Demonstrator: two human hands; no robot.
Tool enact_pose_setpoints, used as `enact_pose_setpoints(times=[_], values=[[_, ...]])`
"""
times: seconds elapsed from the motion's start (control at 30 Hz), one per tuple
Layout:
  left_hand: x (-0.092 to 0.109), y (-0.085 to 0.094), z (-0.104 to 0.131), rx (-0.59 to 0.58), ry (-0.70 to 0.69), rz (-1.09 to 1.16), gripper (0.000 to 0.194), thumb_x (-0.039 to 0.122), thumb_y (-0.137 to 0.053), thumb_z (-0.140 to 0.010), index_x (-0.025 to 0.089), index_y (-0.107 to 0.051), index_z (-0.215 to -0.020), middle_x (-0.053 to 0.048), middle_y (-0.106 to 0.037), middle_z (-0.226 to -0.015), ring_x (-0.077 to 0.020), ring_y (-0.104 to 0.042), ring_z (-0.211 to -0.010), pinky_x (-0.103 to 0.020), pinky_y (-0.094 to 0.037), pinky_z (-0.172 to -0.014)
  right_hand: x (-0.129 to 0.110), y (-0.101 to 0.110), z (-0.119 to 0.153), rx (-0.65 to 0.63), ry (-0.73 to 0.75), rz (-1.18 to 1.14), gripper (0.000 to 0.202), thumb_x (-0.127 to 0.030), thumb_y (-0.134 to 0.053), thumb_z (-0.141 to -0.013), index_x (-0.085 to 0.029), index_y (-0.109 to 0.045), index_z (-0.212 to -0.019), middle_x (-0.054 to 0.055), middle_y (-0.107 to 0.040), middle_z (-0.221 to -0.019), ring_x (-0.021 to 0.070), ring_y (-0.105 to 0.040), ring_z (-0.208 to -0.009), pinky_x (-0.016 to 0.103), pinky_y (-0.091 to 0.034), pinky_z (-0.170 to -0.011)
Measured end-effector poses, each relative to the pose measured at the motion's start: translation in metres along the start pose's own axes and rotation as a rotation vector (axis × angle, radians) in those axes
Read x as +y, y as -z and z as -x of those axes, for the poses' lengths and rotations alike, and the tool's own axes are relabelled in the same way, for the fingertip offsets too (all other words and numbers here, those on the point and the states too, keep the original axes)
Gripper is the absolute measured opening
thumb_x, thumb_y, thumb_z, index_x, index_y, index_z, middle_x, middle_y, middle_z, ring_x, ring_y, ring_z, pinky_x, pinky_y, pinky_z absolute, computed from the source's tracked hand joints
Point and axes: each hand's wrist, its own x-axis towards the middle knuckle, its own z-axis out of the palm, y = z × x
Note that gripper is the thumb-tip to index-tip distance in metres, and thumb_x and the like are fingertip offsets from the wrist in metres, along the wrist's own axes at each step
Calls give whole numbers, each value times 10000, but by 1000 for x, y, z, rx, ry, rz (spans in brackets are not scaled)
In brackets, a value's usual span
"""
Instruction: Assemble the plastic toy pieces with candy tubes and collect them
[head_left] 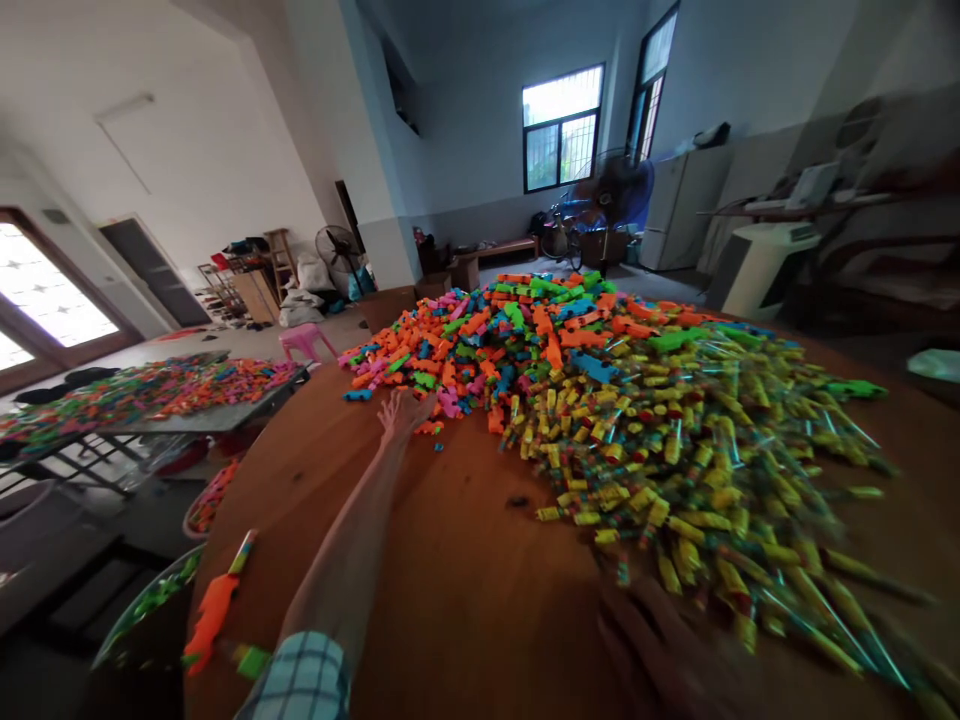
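Observation:
My left hand [401, 410] reaches across the round table with its fingers spread. It is at the near left edge of a heap of orange, green, blue and pink plastic pieces [450, 350], and nothing shows in its grip. Low on the right, my right hand [660, 640] is dark and smeared by motion, beside a large pile of clear tubes with yellow ends [675, 450]. Whether it holds anything is hidden. An orange toy piece with a tube joined to it [215, 610] lies by the table's left edge, close to a green piece [253, 660].
The brown round table [465, 560] fills the foreground. Tubs of pieces [142, 610] stand below its left edge. A second table [157, 425] at left carries more coloured pieces. A pink stool [306, 340] and a fan [607, 195] are behind.

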Motion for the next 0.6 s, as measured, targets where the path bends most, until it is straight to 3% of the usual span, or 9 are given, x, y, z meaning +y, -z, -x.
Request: enact_pose_setpoints(times=[0.1, 0.2, 0.37, 0.5, 0.6], values=[[24, 3, 26, 10, 97, 9, 498, 597, -483, -954, 139, -664, -1027, -234, -617, -1197, -336, -548, -1088, -557, -423, -858, -8, -7, -3, 44, -48, 23, 346, -274, -429, -992, -220, -746, -1120, 165, -692, -1167, 231, -681, -715, 383, -550, -637], [54, 2, 50, 3, 95, 35, 475, 579, -499, -958, 150, -680, -1055, -225, -606, -1232, -335, -542, -1123, -560, -413, -880, -11, -11, -3, 39, -31, 23, 347, -266, -419, -1007, -190, -743, -1106, 179, -675, -1185, 218, -662, -729, 344, -521, -631], [98, 1, 87, -23, 88, 87, 488, 609, -514, -956, 161, -673, -1067, -177, -585, -1276, -314, -536, -1175, -558, -418, -964, -15, 5, -10, -59, -74, -4, 338, -242, -422, -1009, -166, -728, -1131, 170, -664, -1160, 187, -630, -674, 300, -455, -574], [117, 2, 108, -58, 98, 165, 417, 563, -554, -960, 173, -652, -1068, -103, -609, -1221, -237, -577, -1090, -463, -474, -968, -15, 16, -16, -84, -80, -24, 315, -241, -432, -1008, -150, -723, -1084, 158, -658, -1123, 168, -610, -669, 283, -405, -558], [119, 6, 117, -108, 94, 267, 423, 536, -471, -999, 168, -654, -902, -72, -642, -977, -196, -599, -881, -370, -484, -816, -15, 21, -17, -135, -57, -42, 287, -220, -444, -999, -150, -715, -1061, 143, -660, -1082, 172, -598, -688, 285, -361, -542]])
